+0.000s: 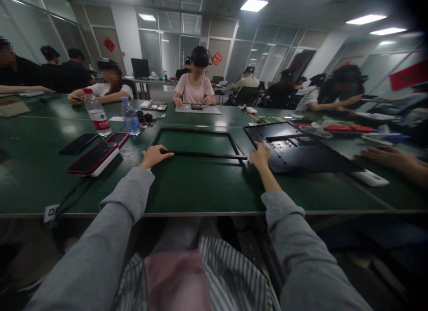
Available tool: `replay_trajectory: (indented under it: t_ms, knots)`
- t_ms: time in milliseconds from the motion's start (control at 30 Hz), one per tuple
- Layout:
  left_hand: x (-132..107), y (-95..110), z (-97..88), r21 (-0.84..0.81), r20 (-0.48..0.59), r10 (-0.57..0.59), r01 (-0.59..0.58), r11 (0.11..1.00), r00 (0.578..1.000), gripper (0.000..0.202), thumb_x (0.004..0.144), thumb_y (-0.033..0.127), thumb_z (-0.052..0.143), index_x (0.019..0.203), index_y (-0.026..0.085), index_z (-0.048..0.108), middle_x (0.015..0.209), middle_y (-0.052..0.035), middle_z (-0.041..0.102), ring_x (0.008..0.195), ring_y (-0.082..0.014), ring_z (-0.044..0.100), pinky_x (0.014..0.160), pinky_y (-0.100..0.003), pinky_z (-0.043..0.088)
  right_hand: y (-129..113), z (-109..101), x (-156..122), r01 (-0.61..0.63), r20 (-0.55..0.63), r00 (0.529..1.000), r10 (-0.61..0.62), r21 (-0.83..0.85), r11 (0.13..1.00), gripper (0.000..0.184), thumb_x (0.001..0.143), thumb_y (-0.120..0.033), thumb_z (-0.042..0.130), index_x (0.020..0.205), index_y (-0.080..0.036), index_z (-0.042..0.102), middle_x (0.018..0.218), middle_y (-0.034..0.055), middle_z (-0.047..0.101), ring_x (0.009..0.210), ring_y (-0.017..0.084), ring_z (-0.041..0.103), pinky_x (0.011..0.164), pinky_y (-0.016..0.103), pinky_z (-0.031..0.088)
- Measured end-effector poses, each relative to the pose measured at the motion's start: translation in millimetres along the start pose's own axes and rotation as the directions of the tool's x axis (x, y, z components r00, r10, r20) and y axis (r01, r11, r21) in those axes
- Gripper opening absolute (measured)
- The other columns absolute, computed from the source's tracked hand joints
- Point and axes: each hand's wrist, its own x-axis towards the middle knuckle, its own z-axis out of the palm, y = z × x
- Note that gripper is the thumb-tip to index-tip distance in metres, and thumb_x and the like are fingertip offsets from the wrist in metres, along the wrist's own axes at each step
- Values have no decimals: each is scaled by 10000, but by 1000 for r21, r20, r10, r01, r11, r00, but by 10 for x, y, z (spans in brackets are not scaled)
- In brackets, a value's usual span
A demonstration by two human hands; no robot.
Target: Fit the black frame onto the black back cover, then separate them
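Observation:
A thin black rectangular frame (200, 155), like a monitor bezel, is in front of me with its near side slightly raised off the table. My left hand (156, 156) pinches its near left corner between thumb and fingers. Just beyond the near right corner, my right hand (261, 156) is apart from the frame, index finger extended and the others loosely bent, with nothing visible in it. That hand overlaps the left edge of a large black panel (297, 157) with a recessed middle; whether it touches the panel, I cannot tell.
On the green table (207, 190), a red-capped bottle (97, 114), a blue-capped bottle (129, 117), a dark phone (79, 143) and a red-edged phone (93, 157) are at left. A white device (372, 177) lies beside the panel. A co-worker's hand (391, 159) is at right; another person (195, 88) sits opposite.

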Motion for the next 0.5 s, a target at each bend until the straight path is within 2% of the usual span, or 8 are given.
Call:
replay_trajectory:
  t_ms: [133,267,367,433,500]
  knots:
    - [-66,135,-59,-20,-24,-60,59,998,998,542,800,765,823,1014,267,798,1190,-108,797,1183,-363,667,1068,-538,434,30,-112,32,-91,-167,983,78,-72,993,656,868,-192,504,1520,-164,574,1588,230,528,1504,429,383,1199,727,356]
    - [-138,284,-143,-88,-41,-51,48,995,998,562,758,788,844,977,272,811,1062,-95,807,1126,-353,684,1008,-500,473,93,-264,59,-213,-361,915,181,-50,976,706,861,-180,528,1566,-199,535,1669,246,409,1570,452,334,1221,754,316]
    - [-167,367,-200,-138,-50,-64,57,989,997,562,761,792,841,986,278,817,1007,-86,806,1112,-346,695,986,-481,488,233,-451,97,-367,-504,795,338,46,929,807,861,-170,525,1662,-205,438,1751,259,254,1645,457,238,1282,715,243]
    - [-167,396,-225,-170,-64,-78,66,983,995,568,752,797,844,984,280,821,979,-80,809,1089,-344,707,973,-473,502,374,-583,130,-483,-568,671,476,151,862,909,854,-146,499,1740,-154,292,1759,316,176,1679,459,179,1302,701,197]
    - [-149,396,-236,-209,-87,-91,71,975,992,572,736,799,854,969,278,823,959,-79,813,1067,-344,718,962,-465,517,521,-689,159,-572,-612,523,593,263,777,951,871,-154,459,1771,-114,154,1739,372,145,1694,455,160,1301,708,174]
